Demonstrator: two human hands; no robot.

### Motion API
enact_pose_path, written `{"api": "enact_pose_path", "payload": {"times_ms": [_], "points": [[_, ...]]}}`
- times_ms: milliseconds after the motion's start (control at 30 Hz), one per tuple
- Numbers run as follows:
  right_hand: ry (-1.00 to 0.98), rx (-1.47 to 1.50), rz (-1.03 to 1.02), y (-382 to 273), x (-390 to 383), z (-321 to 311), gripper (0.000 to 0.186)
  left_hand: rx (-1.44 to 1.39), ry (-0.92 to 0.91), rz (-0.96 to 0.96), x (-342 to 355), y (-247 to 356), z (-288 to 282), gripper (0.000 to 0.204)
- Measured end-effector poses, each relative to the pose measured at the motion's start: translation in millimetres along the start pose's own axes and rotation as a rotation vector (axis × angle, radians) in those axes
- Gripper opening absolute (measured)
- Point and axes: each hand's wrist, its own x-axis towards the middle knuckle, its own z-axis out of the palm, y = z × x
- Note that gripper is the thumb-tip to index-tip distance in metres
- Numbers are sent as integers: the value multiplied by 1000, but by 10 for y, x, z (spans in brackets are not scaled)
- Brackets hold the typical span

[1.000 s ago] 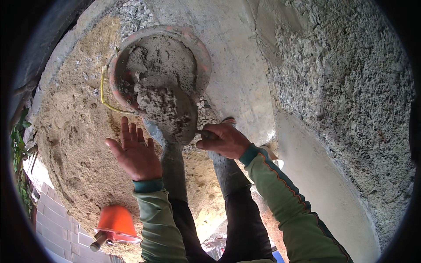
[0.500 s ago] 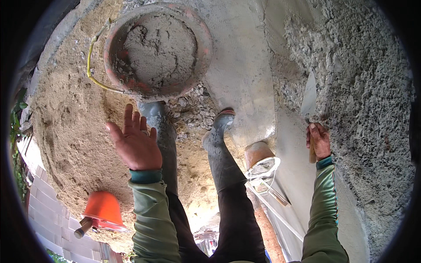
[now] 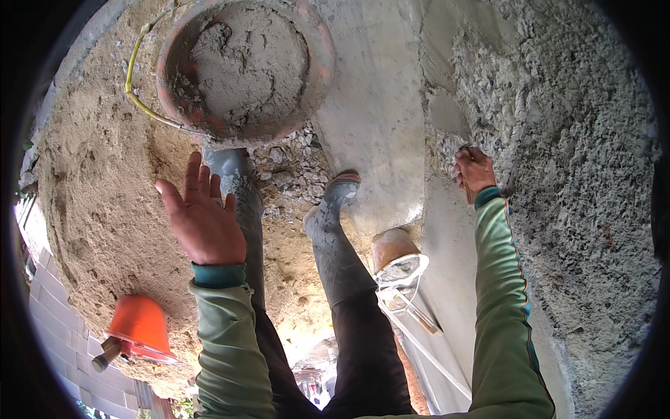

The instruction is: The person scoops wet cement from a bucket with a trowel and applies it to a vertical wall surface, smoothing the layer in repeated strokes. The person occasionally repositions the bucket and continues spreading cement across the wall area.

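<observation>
Right hand (image 3: 474, 171) is up against the rough plastered wall (image 3: 558, 140), fingers curled tight around a tool whose handle barely shows; a thin grey blade seems to run from the fist along the wall, though the view there is too poor to be sure it is a trowel. The hand sits right where the coarse, lumpy render meets the smoother grey band of wall (image 3: 384, 105) to its left. Left hand (image 3: 206, 220) hangs free in the air, palm facing away, all 5 fingers spread wide and holding nothing, hovering over the sandy ground (image 3: 98, 181) just beside the left boot (image 3: 234, 178). Above it sits the round red pan (image 3: 317, 70), loaded with grey mortar (image 3: 244, 63), a yellow cord (image 3: 139, 91) looping off its left rim. The pan is well apart from the right hand, with the smooth wall band between them. Both boots are mud-grey; the right boot (image 3: 335, 209) is planted on loose gravel at the foot of the wall. Low on the left lies an orange funnel-shaped tool (image 3: 139, 325) with a wooden handle, tipped on the sand. Near the right boot stands a small brown-rimmed bucket (image 3: 394, 251) beside a white frame. Both sleeves are green.
</observation>
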Motion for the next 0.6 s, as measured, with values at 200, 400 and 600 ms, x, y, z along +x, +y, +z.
{"api": "enact_pose_path", "payload": {"times_ms": [200, 400, 600], "points": [[-3, 209, -77, -561, -502, -468, 25, -25, -3, -27, 17, -24, 9, 89], [10, 169, -226, -48, -632, -18, 20, -60, 25, -49, 11, 4, -50, 88], [-64, -208, 88, 453, 483, 263, 13, -78, -4, -65, 50, 4, 20, 87]]}}
